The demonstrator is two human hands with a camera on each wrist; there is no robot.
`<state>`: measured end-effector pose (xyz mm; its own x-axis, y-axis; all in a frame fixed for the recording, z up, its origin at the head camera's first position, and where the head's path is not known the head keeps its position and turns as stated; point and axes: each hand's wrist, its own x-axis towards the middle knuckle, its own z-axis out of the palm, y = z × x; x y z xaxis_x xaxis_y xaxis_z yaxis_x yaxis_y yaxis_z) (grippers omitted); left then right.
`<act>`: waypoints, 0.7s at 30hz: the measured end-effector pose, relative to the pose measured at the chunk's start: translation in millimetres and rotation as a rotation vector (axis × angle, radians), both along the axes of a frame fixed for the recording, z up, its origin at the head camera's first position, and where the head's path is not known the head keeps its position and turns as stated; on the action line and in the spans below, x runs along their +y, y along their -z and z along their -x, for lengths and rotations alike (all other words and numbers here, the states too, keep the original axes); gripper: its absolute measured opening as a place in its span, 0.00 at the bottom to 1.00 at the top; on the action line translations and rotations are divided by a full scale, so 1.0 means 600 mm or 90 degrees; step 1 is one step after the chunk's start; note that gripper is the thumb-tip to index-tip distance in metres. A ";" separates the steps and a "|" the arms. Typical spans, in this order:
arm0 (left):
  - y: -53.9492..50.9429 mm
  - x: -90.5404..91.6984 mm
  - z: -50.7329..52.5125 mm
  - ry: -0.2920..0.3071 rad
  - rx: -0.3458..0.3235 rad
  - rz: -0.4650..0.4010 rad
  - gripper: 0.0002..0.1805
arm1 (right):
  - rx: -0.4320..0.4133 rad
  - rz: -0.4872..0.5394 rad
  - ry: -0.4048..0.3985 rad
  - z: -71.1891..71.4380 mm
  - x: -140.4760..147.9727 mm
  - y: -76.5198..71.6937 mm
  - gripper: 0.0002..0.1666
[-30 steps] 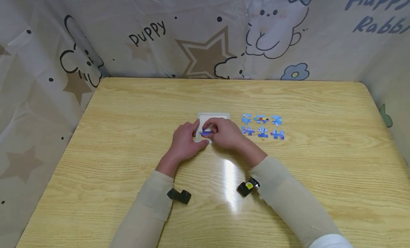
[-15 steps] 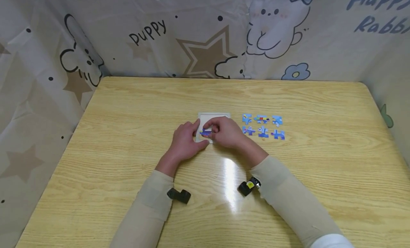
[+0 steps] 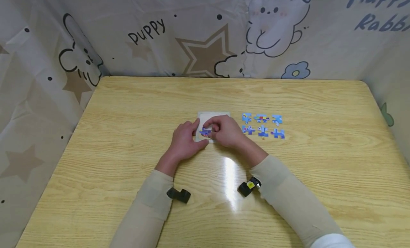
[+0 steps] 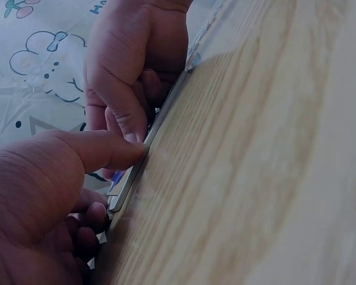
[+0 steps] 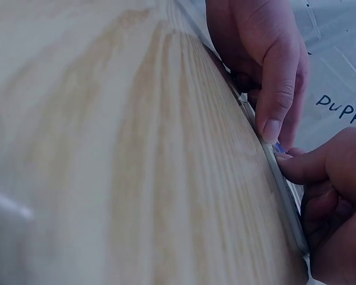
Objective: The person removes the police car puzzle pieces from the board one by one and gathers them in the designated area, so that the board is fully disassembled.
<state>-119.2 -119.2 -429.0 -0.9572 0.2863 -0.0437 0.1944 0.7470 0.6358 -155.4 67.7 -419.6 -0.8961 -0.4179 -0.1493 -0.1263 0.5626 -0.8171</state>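
A small puzzle frame (image 3: 214, 113) with a pale inside lies on the table. My left hand (image 3: 184, 141) grips its left side, the thumb along the near edge and the fingers by the left edge; the left wrist view shows that thumb (image 4: 121, 151) against the rim. Over the frame, my right hand (image 3: 228, 131) pinches a purple-blue puzzle piece (image 3: 204, 132) between thumb and fingers, low in the frame's near left corner. Only a blue sliver of the piece (image 5: 278, 147) shows in the right wrist view. The right hand hides much of the frame's right half.
Right of the frame, several loose blue puzzle pieces lie in two rows, among them a piece with coloured blocks (image 3: 262, 118) and a lower right piece (image 3: 278, 134). A patterned cloth (image 3: 205, 34) hangs behind the wooden table (image 3: 144, 98).
The right fingers have shifted very slightly, and the pinched piece sits a little differently in the near left corner. The left hand keeps its place on the frame.
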 end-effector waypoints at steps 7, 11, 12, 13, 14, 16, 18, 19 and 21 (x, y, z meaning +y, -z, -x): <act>0.000 0.000 0.000 -0.004 0.000 0.001 0.45 | 0.003 0.014 0.007 0.000 0.001 0.005 0.14; -0.001 0.000 0.000 -0.003 0.005 -0.001 0.44 | 0.004 0.037 -0.008 0.001 0.002 0.009 0.15; -0.001 0.000 0.000 -0.003 0.006 -0.002 0.44 | 0.006 0.040 -0.013 0.002 0.002 0.010 0.15; -0.001 0.000 -0.001 -0.003 0.007 -0.005 0.44 | 0.007 0.042 -0.018 0.002 0.002 0.010 0.16; -0.001 0.000 -0.001 -0.003 0.007 -0.007 0.44 | 0.007 0.043 -0.021 0.002 0.002 0.010 0.16; 0.000 0.000 -0.001 -0.002 0.009 -0.008 0.44 | 0.010 0.040 -0.027 0.002 0.002 0.009 0.17; 0.000 0.000 0.000 -0.003 0.012 -0.007 0.44 | 0.011 0.034 -0.030 0.002 0.002 0.009 0.17; 0.001 0.001 0.000 -0.003 0.013 -0.005 0.44 | 0.011 0.029 -0.030 0.002 0.003 0.009 0.16; 0.001 0.001 0.000 -0.005 0.011 -0.003 0.44 | 0.008 0.015 -0.029 0.002 0.003 0.008 0.15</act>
<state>-119.1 -118.4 -429.7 -0.9600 0.2789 -0.0251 0.1998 0.7451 0.6363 -156.3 69.6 -424.3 -0.8776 -0.4619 -0.1282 -0.1617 0.5370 -0.8280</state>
